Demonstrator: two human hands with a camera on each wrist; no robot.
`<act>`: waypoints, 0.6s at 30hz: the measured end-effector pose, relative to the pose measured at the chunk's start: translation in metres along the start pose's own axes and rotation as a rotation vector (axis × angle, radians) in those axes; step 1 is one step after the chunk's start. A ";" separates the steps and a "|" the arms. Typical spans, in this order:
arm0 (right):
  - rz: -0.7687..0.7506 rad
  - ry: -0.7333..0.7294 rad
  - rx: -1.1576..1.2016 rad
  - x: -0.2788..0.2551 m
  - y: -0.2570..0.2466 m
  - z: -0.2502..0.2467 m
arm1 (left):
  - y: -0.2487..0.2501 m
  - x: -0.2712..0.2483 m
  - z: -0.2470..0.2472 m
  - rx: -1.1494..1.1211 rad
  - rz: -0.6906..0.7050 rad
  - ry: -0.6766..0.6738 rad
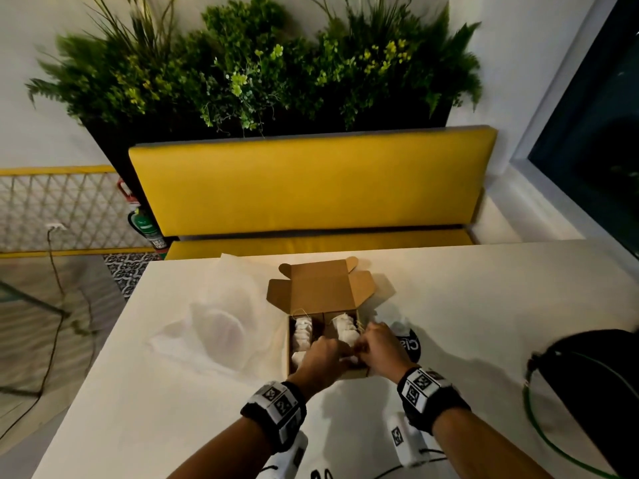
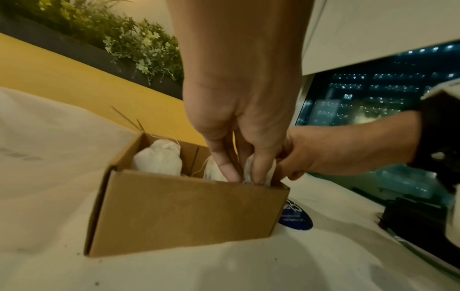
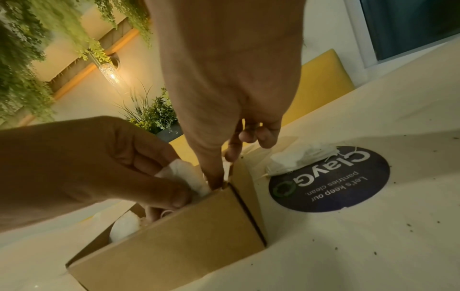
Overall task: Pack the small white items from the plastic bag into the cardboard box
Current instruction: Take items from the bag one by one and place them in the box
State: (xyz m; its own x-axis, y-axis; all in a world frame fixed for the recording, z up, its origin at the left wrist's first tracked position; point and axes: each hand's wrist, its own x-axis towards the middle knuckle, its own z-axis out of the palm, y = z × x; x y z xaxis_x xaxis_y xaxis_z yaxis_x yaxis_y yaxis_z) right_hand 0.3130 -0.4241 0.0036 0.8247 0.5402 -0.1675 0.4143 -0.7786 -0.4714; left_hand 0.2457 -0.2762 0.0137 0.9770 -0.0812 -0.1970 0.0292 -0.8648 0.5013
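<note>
My left hand (image 2: 239, 122) pinches a white item (image 2: 251, 169) into the box (image 2: 184, 212) corner; my right hand (image 3: 224, 94) hides its fingertips there, grip unclear.

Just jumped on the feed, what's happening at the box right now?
A person is packing small white items into the open cardboard box. Both hands are at its right compartment: the left hand pinches one item at the near wall, the right hand works beside it. The plastic bag lies left of the box.
</note>
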 end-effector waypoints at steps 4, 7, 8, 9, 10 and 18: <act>-0.001 0.008 0.021 0.001 0.004 0.000 | 0.008 0.006 0.003 0.022 0.005 -0.052; -0.013 0.015 0.035 0.001 0.006 0.001 | 0.003 0.013 -0.001 -0.006 -0.016 -0.167; -0.015 0.013 0.046 0.001 0.007 0.001 | 0.005 0.014 -0.006 0.004 -0.017 -0.211; -0.020 0.013 0.054 0.001 0.007 0.001 | 0.006 0.015 -0.008 0.009 -0.005 -0.240; -0.024 0.007 0.057 0.001 0.007 0.000 | 0.008 0.016 -0.012 0.027 -0.008 -0.267; -0.042 0.001 0.056 0.004 0.007 0.002 | 0.016 0.019 -0.007 0.130 0.108 -0.164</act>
State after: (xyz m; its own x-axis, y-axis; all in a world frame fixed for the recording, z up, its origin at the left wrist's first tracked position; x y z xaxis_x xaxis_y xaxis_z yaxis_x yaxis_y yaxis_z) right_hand 0.3185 -0.4265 -0.0023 0.8075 0.5716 -0.1458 0.4263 -0.7363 -0.5254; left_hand 0.2663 -0.2885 0.0240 0.9252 -0.2472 -0.2880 -0.1114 -0.9022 0.4166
